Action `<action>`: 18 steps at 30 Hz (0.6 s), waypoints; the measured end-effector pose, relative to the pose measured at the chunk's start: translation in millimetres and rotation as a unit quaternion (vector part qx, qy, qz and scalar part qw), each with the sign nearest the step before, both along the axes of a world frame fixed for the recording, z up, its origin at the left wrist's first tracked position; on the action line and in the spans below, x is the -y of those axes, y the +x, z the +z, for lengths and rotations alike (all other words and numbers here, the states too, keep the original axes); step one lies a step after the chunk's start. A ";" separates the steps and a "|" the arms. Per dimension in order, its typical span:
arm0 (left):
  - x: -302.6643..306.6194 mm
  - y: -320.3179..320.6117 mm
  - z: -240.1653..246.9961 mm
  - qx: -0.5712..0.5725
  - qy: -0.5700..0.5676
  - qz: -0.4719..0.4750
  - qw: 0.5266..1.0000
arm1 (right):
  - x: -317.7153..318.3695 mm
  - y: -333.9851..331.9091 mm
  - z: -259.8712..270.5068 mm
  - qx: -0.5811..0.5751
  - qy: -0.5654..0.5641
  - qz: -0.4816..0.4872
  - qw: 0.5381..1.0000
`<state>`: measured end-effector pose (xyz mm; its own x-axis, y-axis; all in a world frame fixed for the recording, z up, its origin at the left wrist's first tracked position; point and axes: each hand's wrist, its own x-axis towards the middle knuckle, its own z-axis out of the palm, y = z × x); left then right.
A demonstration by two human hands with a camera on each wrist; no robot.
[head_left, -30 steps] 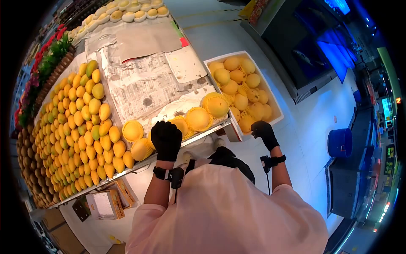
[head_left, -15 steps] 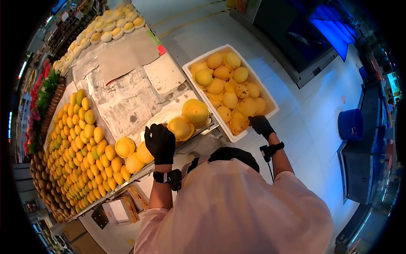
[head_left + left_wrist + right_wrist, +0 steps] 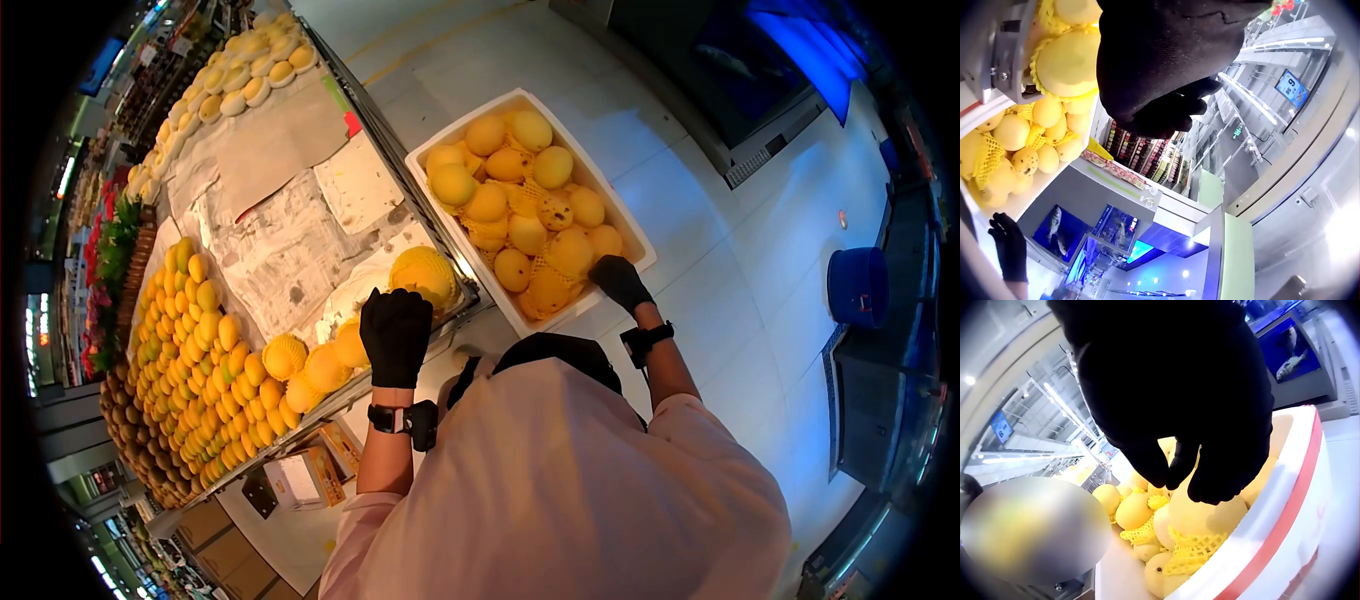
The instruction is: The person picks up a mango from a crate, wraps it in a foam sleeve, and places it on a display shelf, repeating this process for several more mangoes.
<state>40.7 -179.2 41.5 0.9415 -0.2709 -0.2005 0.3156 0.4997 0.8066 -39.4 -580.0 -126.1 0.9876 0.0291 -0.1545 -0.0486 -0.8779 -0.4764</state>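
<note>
My right hand (image 3: 622, 283), in a black glove, is at the near right corner of a white foam box (image 3: 598, 183) full of large yellow mangoes. In the right wrist view its bent fingers reach down over one mango (image 3: 1207, 519), fingertips right at its skin, with yellow foam netting below. The black-gloved left hand (image 3: 397, 338) hovers by the front edge of the display stand, fingers loosely curled and holding nothing. Beside it, a netted mango (image 3: 422, 275) sits at the stand's corner, and more netted ones (image 3: 326, 368) line the edge to its left.
The display stand (image 3: 268, 235) is covered with stained paper. Piled smaller mangoes (image 3: 195, 350) fill its left side, and pale-wrapped fruit (image 3: 235, 85) its far end. Under it stands an open carton (image 3: 300, 480). A blue bucket (image 3: 857, 288) is on the floor at right.
The head view has shifted, bringing the box farther left. My right hand has moved from beside the box's near corner to over its rim. The left hand stays by the stand, holding nothing.
</note>
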 end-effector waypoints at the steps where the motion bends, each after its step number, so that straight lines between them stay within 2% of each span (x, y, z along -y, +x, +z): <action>1: 7.0 -0.2 -1.2 0.120 0.190 -0.029 0.974 | 5.2 3.1 -6.2 0.001 -0.027 0.010 1.000; 2: 13.9 1.8 0.7 0.228 0.371 -0.074 0.897 | 6.8 8.6 -7.6 0.003 -0.054 0.020 0.998; 3: 22.2 4.6 2.6 0.327 0.504 -0.090 0.795 | 7.9 14.6 -8.9 0.005 -0.082 0.030 0.996; 4: 30.9 7.5 3.5 0.361 0.547 -0.116 0.747 | 8.2 19.8 -11.0 0.023 -0.024 -0.024 0.999; 5: 35.3 7.0 3.1 0.209 0.309 -0.137 0.918 | 7.3 24.0 -13.5 0.039 0.035 -0.078 0.996; 6: 39.6 6.5 2.7 0.027 0.046 -0.096 0.994 | 6.9 27.5 -14.6 0.053 0.093 -0.131 0.986; 7: 42.8 4.0 3.2 -0.154 -0.226 -0.065 0.960 | 7.8 32.4 -15.0 0.044 0.101 -0.129 0.986; 10: 49.3 -2.0 5.1 -0.180 -0.164 -0.019 0.970 | 17.5 55.8 -13.8 0.030 0.106 -0.092 0.990; 14: 40.1 -7.8 3.5 -0.175 -0.190 -0.008 0.966 | 25.3 87.9 15.0 -0.062 0.096 -0.075 0.991; 16: 35.0 -12.0 0.4 -0.131 -0.164 -0.009 0.978 | 29.7 103.7 10.8 -0.037 0.072 -0.048 0.996; 18: 31.6 -18.0 1.9 -0.156 -0.151 0.032 0.976 | 35.6 119.5 -4.7 0.012 0.042 0.001 0.999</action>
